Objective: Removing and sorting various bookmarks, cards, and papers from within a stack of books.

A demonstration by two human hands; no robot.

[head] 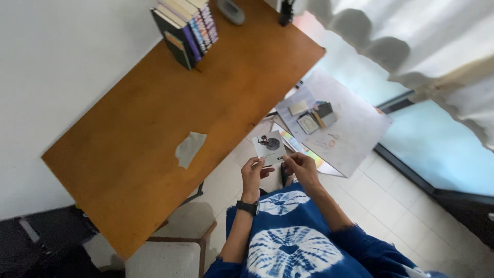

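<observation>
1. Above your lap, both your hands pinch a small white card (269, 145) with a dark picture on it.
2. Your left hand (253, 174) grips its lower left edge; your right hand (301, 167) its lower right corner.
3. Left of you, the wooden surface (154, 128) carries a grey paper scrap (189, 148) and a row of books (186, 27).

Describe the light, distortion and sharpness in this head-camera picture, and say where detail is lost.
Head view: daylight floods through the curtain, washing it pale; wide-angle tilt skews the wooden table; the card, pinched by left hand and right hand, is too small and soft for its print to be made out.
</observation>
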